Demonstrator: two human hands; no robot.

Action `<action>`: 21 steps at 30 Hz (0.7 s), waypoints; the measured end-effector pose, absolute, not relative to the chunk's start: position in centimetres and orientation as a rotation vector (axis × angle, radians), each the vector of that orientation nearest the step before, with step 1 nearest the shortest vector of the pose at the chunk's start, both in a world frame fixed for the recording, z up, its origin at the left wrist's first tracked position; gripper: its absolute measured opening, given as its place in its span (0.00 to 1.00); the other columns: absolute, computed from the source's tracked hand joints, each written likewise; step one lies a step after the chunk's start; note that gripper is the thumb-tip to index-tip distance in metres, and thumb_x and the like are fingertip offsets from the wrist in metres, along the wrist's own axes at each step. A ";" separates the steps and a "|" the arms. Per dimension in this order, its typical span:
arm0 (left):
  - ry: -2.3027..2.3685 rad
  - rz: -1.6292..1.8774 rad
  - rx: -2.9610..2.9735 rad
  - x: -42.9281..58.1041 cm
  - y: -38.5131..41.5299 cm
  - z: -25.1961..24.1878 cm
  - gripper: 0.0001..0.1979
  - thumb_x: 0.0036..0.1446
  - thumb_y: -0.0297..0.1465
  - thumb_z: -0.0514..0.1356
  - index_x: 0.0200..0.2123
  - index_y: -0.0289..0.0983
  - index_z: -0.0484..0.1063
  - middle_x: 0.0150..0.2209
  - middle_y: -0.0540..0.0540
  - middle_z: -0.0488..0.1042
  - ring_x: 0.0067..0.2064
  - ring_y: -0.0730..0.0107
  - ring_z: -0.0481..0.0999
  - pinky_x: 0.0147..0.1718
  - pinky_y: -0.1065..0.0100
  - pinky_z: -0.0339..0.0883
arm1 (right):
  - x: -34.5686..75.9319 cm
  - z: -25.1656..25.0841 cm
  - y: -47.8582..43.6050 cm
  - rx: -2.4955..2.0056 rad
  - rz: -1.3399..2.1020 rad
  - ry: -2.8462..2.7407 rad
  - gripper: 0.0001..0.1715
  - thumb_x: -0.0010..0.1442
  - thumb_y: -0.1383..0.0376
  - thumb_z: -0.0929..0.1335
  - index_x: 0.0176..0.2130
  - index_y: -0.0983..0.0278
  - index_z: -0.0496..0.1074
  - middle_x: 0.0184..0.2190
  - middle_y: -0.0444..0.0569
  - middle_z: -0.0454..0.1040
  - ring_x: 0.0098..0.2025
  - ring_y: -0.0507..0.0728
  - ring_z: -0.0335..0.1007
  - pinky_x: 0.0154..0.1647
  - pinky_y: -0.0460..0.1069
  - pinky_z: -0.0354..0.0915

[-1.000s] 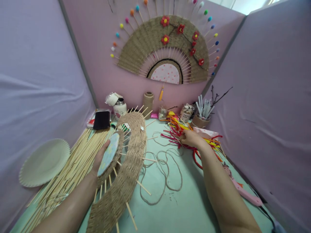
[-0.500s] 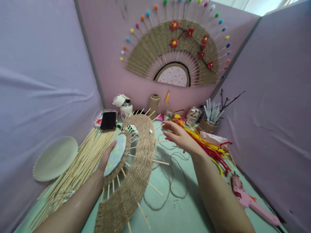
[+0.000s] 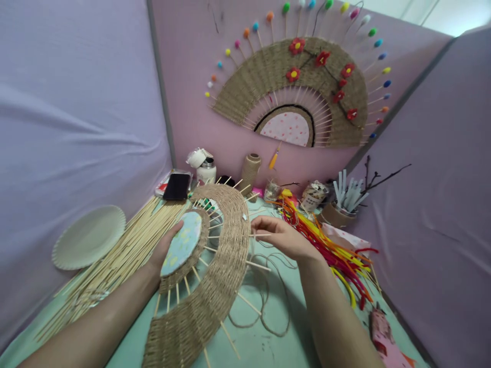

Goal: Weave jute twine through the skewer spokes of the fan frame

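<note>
A half-round woven jute fan (image 3: 226,266) with wooden skewer ribs lies tilted on the mint-green table (image 3: 268,347). My left hand (image 3: 163,250) grips its inner pale-blue half-disc (image 3: 182,243) at the left edge, thumb on top. My right hand (image 3: 282,236) is at the fan's outer rim, fingers pinched on the tip of a protruding skewer (image 3: 261,235). Loose jute string (image 3: 268,286) trails on the table below my right hand.
A bundle of bamboo skewers (image 3: 115,260) and a paper plate (image 3: 89,236) lie at left. Red and yellow pipe cleaners (image 3: 337,250), a cup of glue sticks (image 3: 343,202), a twine spool (image 3: 250,171), a phone (image 3: 177,186) and a pink glue gun (image 3: 385,340) surround the work. A finished fan (image 3: 295,87) hangs on the back wall.
My right hand left the pipe cleaners, swung left across the table and closed on a skewer tip at the fan's rim. My left hand kept its grip on the fan.
</note>
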State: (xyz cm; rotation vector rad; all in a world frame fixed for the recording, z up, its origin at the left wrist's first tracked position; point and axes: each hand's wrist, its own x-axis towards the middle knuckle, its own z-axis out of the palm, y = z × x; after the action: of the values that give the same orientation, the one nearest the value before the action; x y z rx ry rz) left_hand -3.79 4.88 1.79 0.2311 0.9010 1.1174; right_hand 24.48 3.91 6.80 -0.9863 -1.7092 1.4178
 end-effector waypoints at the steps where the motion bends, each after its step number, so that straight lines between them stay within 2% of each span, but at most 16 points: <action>1: 0.907 1.110 0.232 -3.7 4.8 1.9 0.26 0.63 0.28 0.51 0.63 0.28 0.56 0.29 0.42 0.82 0.27 0.65 0.81 0.29 0.70 0.76 | 24.9 7.3 3.9 -1.079 1.273 -1.744 0.09 0.55 0.61 0.70 0.36 0.63 0.71 0.32 0.45 0.72 0.32 0.51 0.65 0.34 0.47 0.62; 5: 0.957 1.069 0.245 -3.0 4.5 2.4 0.25 0.63 0.29 0.52 0.61 0.24 0.59 0.28 0.40 0.81 0.26 0.62 0.81 0.28 0.67 0.76 | 26.1 9.0 3.1 -1.347 0.563 -1.696 0.07 0.60 0.62 0.66 0.33 0.64 0.71 0.31 0.47 0.72 0.33 0.54 0.66 0.36 0.50 0.62; 7: 0.981 1.041 0.247 -2.6 4.3 2.6 0.24 0.63 0.29 0.52 0.59 0.23 0.61 0.28 0.39 0.81 0.27 0.61 0.81 0.28 0.67 0.76 | 26.1 9.7 2.4 -1.324 0.353 -1.762 0.06 0.60 0.63 0.66 0.35 0.63 0.72 0.34 0.48 0.72 0.37 0.55 0.66 0.40 0.51 0.62; 12: 1.016 1.004 0.267 -2.2 4.0 2.9 0.21 0.62 0.30 0.53 0.56 0.24 0.65 0.26 0.40 0.80 0.25 0.62 0.80 0.26 0.68 0.76 | 25.1 10.0 1.4 -1.233 0.281 -2.146 0.06 0.60 0.67 0.68 0.39 0.59 0.75 0.38 0.48 0.71 0.43 0.57 0.64 0.45 0.53 0.59; 17: 1.021 0.994 0.273 -2.2 3.9 3.1 0.22 0.63 0.29 0.51 0.58 0.24 0.64 0.27 0.39 0.81 0.26 0.62 0.81 0.28 0.68 0.75 | 24.5 9.4 1.5 -1.284 0.221 -2.220 0.04 0.60 0.66 0.69 0.35 0.58 0.76 0.37 0.48 0.70 0.42 0.58 0.61 0.44 0.53 0.56; 21: 1.016 0.980 0.289 -2.3 4.0 2.9 0.23 0.64 0.30 0.51 0.59 0.23 0.62 0.29 0.37 0.81 0.29 0.60 0.81 0.29 0.67 0.76 | 24.3 9.6 1.4 -1.220 0.231 -2.179 0.05 0.61 0.65 0.67 0.33 0.60 0.72 0.35 0.47 0.71 0.42 0.57 0.62 0.44 0.52 0.57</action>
State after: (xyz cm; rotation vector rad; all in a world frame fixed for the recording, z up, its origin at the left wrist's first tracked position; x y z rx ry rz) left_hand -2.31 3.99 2.91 0.2892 1.0159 0.9799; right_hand 24.27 1.44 9.59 -1.2198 -2.1792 0.2307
